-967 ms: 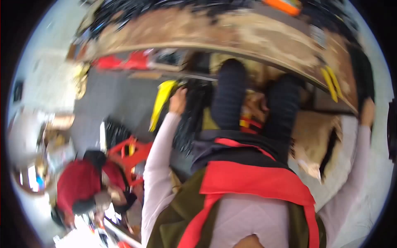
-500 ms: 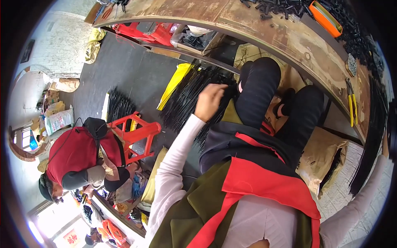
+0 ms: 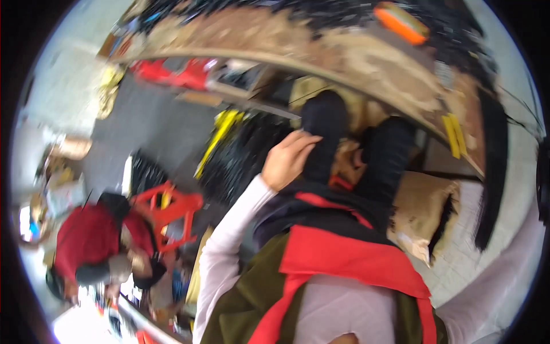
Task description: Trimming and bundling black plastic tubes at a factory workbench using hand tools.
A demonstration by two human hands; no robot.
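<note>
My left hand is raised beside my left knee, its fingers bent and drawn together at the tips; blur hides whether anything thin is between them. Below and to its left, a pile of long black strips lies on the floor, with a yellow sheet along its left side. My right arm reaches out at the right rim, where its hand is cut off. Near that arm, a long black bundle of strips hangs over the bench's right end.
Yellow-handled pliers and an orange container lie on the wooden bench, near many small black parts. An open brown sack stands right of my legs. A red stool and a bending person are at left.
The view has swung and blurred, shifting the scene leftward. My left hand has moved away from over the strips towards my knee, its fingers closer together. The right hand has gone from sight.
</note>
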